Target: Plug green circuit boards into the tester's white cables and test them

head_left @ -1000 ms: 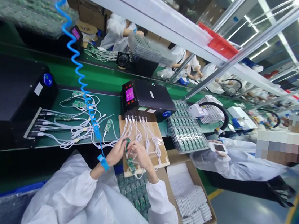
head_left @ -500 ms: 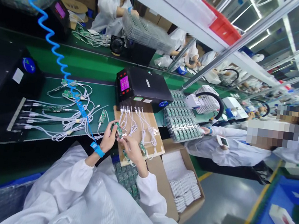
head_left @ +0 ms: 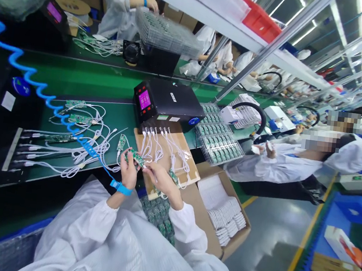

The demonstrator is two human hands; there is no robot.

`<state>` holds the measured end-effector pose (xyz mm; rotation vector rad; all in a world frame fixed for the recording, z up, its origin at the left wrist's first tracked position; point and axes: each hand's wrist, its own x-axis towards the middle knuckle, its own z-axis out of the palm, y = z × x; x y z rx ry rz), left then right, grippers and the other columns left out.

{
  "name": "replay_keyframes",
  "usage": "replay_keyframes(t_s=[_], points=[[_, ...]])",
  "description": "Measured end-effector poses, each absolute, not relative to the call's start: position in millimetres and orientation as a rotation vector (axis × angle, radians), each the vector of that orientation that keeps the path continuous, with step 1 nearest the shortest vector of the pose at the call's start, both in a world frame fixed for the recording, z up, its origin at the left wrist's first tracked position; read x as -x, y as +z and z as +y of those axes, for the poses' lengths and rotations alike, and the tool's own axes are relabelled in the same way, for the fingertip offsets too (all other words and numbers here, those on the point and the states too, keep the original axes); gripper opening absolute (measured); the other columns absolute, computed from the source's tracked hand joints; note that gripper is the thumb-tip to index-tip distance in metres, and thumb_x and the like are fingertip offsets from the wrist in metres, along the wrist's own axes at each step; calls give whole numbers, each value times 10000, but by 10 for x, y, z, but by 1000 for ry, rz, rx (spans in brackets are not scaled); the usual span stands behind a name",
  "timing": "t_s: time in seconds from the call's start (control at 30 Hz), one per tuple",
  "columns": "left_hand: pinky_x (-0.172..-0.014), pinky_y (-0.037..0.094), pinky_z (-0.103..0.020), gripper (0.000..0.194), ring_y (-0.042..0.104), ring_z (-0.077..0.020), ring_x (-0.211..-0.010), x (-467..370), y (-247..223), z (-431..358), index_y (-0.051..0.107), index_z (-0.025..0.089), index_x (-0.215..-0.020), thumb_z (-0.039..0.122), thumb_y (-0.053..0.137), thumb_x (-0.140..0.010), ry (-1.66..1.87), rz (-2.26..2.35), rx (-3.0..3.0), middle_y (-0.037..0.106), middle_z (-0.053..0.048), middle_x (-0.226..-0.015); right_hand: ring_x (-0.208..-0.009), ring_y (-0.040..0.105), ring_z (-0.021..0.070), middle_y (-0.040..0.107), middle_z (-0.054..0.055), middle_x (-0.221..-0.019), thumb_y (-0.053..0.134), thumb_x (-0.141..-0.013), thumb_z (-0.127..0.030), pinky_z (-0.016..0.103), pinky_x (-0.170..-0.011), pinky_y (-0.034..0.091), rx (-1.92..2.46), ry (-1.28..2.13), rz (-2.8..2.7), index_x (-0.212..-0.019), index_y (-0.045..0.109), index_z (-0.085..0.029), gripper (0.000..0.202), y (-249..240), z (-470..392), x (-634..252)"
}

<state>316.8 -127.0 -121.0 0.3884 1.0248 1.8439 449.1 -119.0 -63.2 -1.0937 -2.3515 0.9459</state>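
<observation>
My left hand (head_left: pixel 128 172), with a blue wrist strap (head_left: pixel 121 187), is closed on a narrow green circuit board (head_left: pixel 136 158). My right hand (head_left: pixel 161 179) pinches a small white piece at the board's right end; it looks like a cable plug, though fingertips partly cover it. Both hands are over the near edge of a wooden board (head_left: pixel 188 152), where white cables (head_left: pixel 161 153) run from a black tester (head_left: pixel 171 103) with a pink screen. More circuit boards (head_left: pixel 173 177) lie under and beside my right hand. One circuit board (head_left: pixel 121 142) with a cable stands left of the wooden board.
A coiled blue cord (head_left: pixel 36 80) crosses the left side to my wrist. White cables (head_left: pixel 76 155) with boards lie tangled at left. A tray of boards (head_left: pixel 218 142) stands right of the tester. Below it is a carton (head_left: pixel 236 243) of white parts. A co-worker (head_left: pixel 283 159) sits at right.
The circuit board has turned flatter between my hands, its right end at my right fingertips. My view has shifted slightly. The co-worker's hand has left the tray's edge.
</observation>
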Motion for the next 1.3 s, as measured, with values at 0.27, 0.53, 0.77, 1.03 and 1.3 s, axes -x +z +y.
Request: replay_keyframes(t_s=[0.27, 0.53, 0.77, 1.03, 1.3], points=[[-468, 368, -255, 553, 432, -106, -560, -3236, -1217, -1299, 512, 243, -1238, 675, 626, -913, 1859, 1022, -391, 669, -47, -960, -961, 679, 209, 738, 74, -1036, 463, -1070, -294, 325, -894, 511, 1099, 973, -2365, -1093, 645, -204, 204, -593, -1203, -4535], [-482, 379, -232, 593, 501, -117, -609, -2581, -1031, -1107, 555, 206, -1200, 691, 653, -872, 2062, 1132, -227, 643, -39, -902, -797, 648, 189, 703, 30, -860, 527, -1040, -341, 297, -780, 480, 1274, 969, -2313, -967, 644, -212, 189, -731, -1170, -4745], [-474, 461, -267, 554, 584, -149, -577, -2725, -818, -1356, 641, 170, -1088, 626, 765, -800, 1328, 782, -544, 664, -35, -797, -884, 683, 197, 681, 76, -1135, 713, -900, -223, 350, -868, 545, 1283, 906, -2353, -1220, 618, -205, 335, -969, -1106, -4462], [-489, 470, -269, 614, 569, -141, -575, -2675, -967, -1395, 602, 169, -1254, 638, 696, -869, 911, 769, -958, 613, -3, -779, -994, 699, 222, 723, 63, -1064, 715, -939, -248, 359, -911, 542, 1351, 692, -2394, -1138, 658, -223, 208, -767, -1321, -4793], [-874, 549, -372, 552, 663, -244, -971, -2750, -1468, -1295, 584, 186, -1330, 320, 754, -823, 884, 975, -1579, 693, -86, -1141, -937, 679, 238, 697, 95, -1017, 722, -946, -234, 348, -848, 527, 1542, 320, -2595, -978, 608, -176, 132, -856, -1515, -4723]])
